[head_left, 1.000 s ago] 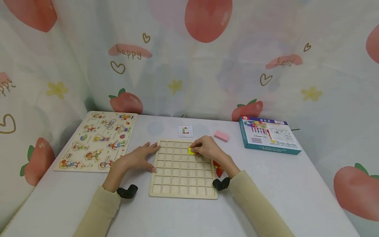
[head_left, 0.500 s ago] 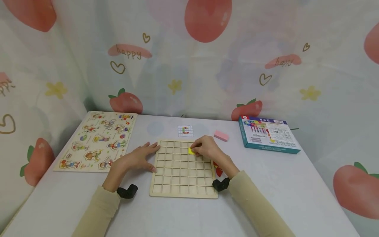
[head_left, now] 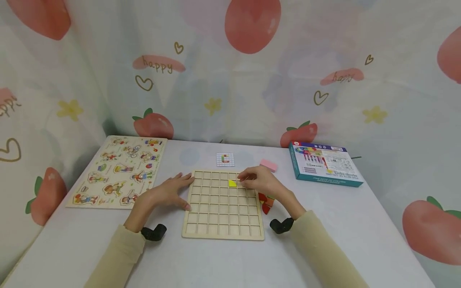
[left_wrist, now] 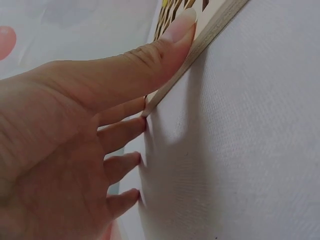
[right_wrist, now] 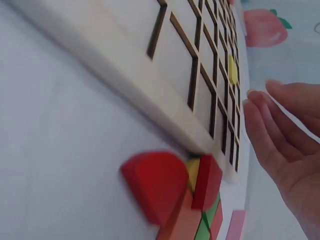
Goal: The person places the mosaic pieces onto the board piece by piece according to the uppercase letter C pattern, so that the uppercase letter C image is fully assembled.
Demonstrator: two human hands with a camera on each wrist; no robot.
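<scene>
Our left hand (head_left: 163,195) lies flat, pressing the left edge of the pale wooden grid board (head_left: 223,224) mid-table; our right hand (head_left: 261,183) hovers loose beside the yellow piece (head_left: 232,183) near its far edge. Strawberry curtains (head_left: 230,72) hang behind the white table (head_left: 360,236).

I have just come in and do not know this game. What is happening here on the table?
A person sits at a wooden grid board. The left hand rests flat against the board's left edge. The right hand hovers, fingers relaxed, just beside a yellow piece lying in a cell of the second row. Loose red, orange and green pieces lie by the board's right edge.
</scene>
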